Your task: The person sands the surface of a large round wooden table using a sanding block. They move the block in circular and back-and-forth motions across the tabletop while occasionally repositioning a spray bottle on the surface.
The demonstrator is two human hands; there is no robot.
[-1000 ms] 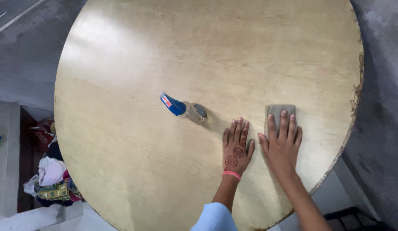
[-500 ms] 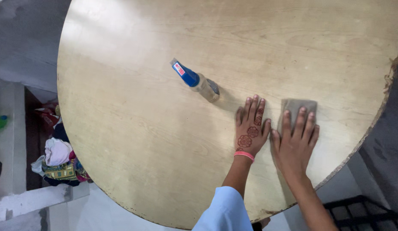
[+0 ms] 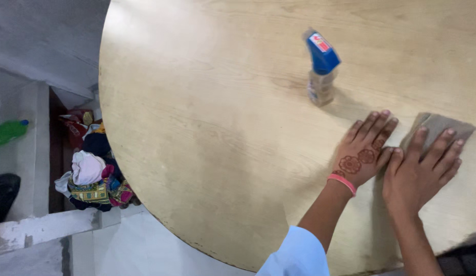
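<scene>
A large round wooden counter (image 3: 207, 133) fills most of the view, its curved edge running down the left and along the bottom. Off that left edge, on the floor below, lies a heap of coloured clothes (image 3: 92, 176), and farther out a green plastic bottle (image 3: 7, 132). Near the counter's lower right edge the right hand (image 3: 419, 171) lies flat, fingers spread, pressing down on a grey-brown cloth (image 3: 440, 125); its grip is open, the palm and fingers only resting on the cloth, not curled round it. Just beside it, thumb touching, the left hand (image 3: 363, 153) also lies flat on the bare wood, its grip open and holding nothing, with a pink band at the wrist. A little farther in from the edge, near the left hand's fingertips, stands a spray bottle (image 3: 320, 66) with a blue top.
</scene>
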